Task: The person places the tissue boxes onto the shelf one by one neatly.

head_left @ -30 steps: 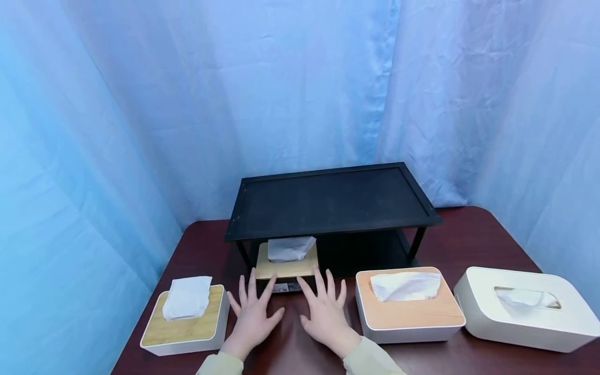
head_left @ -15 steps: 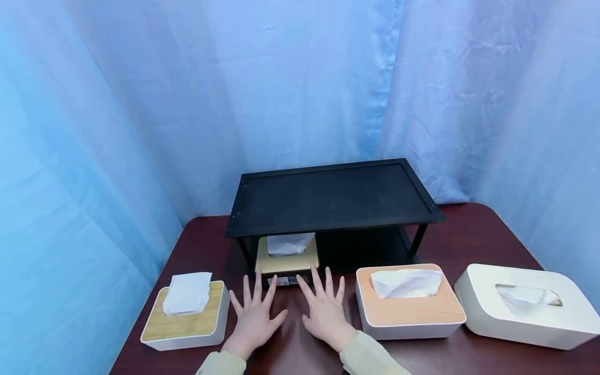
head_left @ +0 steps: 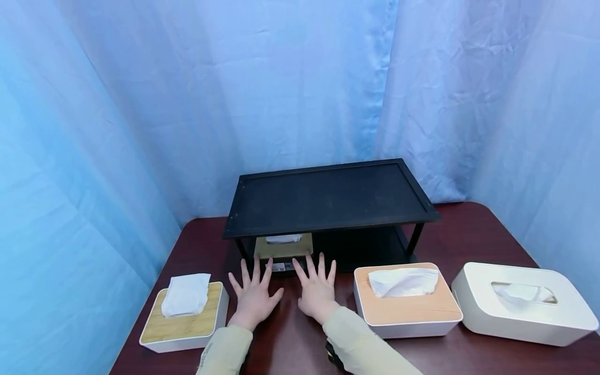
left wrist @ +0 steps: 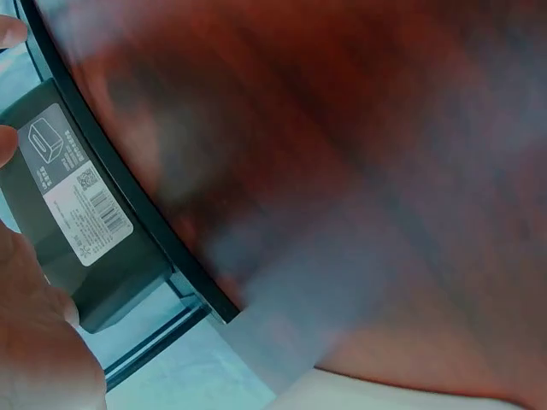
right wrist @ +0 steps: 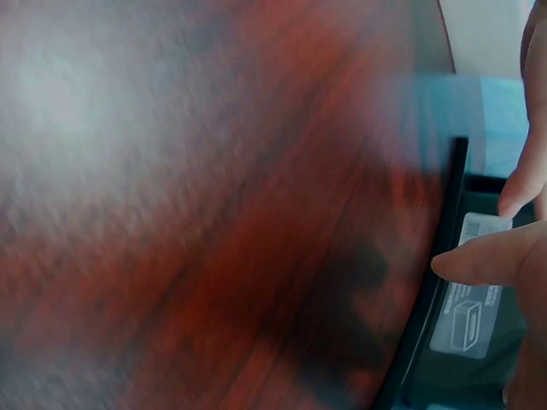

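A black tissue box [head_left: 286, 248] with a gold-toned top sits on the lower shelf of a black two-tier rack [head_left: 333, 200], its rear part hidden under the upper shelf. My left hand [head_left: 254, 301], fingers spread and straight, reaches to the box's front left. Opposite it, my right hand [head_left: 317, 295] has its fingers spread toward the front right of the box. Fingertips of both overlap the front face in the head view; firm contact is hard to tell. A printed label [left wrist: 88, 209] on that face shows in the left wrist view.
Left of the hands is a white tissue box with a bamboo top [head_left: 180, 325]. To the right stand a white tissue box with a peach wooden top [head_left: 408, 310] and a rounded white tissue box [head_left: 525, 323]. Blue curtains [head_left: 300, 83] surround the dark red table [head_left: 286, 354].
The black tissue box has slid farther back under the rack's upper shelf, so less of its top and tissue shows. Both hands have moved forward with it, fingers still spread.
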### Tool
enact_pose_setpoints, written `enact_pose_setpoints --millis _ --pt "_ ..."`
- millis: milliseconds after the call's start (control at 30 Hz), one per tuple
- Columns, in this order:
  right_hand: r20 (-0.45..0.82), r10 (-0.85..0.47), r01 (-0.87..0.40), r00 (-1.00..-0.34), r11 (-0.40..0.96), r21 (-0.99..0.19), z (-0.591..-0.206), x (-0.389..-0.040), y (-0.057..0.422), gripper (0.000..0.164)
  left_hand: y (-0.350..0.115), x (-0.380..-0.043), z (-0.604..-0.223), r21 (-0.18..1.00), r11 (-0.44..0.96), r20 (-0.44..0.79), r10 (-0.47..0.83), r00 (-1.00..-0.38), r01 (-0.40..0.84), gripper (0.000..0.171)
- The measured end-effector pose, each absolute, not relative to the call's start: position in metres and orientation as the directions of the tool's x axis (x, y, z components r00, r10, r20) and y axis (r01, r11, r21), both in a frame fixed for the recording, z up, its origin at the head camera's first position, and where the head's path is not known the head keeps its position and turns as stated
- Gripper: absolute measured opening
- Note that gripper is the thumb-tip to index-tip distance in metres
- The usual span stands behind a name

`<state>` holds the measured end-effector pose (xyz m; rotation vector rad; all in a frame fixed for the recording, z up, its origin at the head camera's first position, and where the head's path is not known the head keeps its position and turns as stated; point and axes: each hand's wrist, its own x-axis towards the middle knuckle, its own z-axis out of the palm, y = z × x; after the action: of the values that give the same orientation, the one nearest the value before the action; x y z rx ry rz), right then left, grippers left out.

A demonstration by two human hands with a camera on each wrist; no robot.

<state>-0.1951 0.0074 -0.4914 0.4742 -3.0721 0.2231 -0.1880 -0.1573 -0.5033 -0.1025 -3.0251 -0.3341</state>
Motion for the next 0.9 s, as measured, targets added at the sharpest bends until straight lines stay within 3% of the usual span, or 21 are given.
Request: enact_pose_setpoints --millis 300,667,900 --pt "-0.029 -0.292 -0.291 -0.956 0.956 -0.024 -0.489 -0.211 0.008 0.085 -0.159 -0.199 -0.502 0.219 0.974 0.104 0.042 -0.994 0.064 0.074" --pt "0.045 -0.308 -0.309 -0.95 0.951 -0.02 -0.496 -0.213 0.015 0.08 -0.161 -0.2 -0.506 0.19 0.98 0.106 0.047 -0.993 0.067 0.073" --pt "0.118 -0.316 -0.328 -0.941 0.939 -0.103 -0.482 -0.211 0.017 0.073 -0.162 -0.195 -0.502 0.182 0.979 0.166 0.066 -0.984 0.096 0.067"
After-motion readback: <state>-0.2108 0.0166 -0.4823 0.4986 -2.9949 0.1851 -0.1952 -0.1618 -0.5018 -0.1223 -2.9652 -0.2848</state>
